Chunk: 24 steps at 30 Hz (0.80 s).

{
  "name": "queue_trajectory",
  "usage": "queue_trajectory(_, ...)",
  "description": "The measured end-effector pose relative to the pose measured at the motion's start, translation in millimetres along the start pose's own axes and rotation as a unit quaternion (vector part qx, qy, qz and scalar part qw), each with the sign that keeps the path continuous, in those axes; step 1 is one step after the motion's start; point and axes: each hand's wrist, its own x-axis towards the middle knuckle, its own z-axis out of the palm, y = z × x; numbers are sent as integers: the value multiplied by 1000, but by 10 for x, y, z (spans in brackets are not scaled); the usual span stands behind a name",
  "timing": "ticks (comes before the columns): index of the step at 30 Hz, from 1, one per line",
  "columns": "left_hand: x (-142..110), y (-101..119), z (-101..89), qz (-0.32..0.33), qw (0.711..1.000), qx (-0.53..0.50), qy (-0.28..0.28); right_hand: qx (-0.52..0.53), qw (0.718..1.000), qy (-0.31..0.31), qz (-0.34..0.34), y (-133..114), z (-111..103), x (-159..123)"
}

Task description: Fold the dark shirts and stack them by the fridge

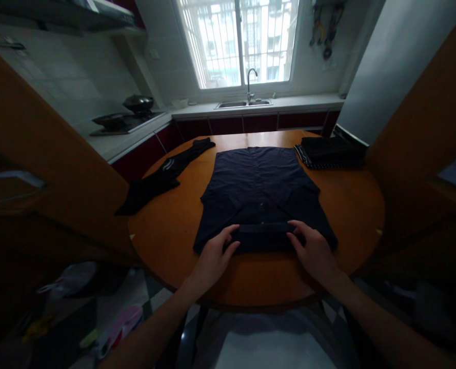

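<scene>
A dark navy shirt (256,179) lies spread on the round wooden table, its sides folded in and small buttons down the middle. Its collar band (264,228) is at the edge closest to me. At the left end of this band, my left hand (214,253) grips the cloth between curled fingers and thumb. My right hand (314,251) has hold of the right end in the same way. The cloth between fingers and thumbs is dark, so its folds there are hard to make out.
On the table (162,236), a long black garment (162,174) stretches along the left and a folded dark stack (332,152) sits at the far right. Beyond are a sink (243,104) and a stove with a pan (138,103). Bags (74,277) lie on the floor.
</scene>
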Motion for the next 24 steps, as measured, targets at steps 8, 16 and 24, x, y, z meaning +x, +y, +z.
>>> queue_trajectory(8, 100, -4, -1, 66, 996, 65, 12, -88, 995, -14, -42, 7, 56, 107)
queue_trajectory(16, 41, 296, 111, 222, 943, 248, -28, -112, 984, -4, -136, -203, 74, -36)
queue_trajectory(24, -28, 289, 233, 234, 934, 241, -120, -124, 955, -169, -212, -224, 154, -203)
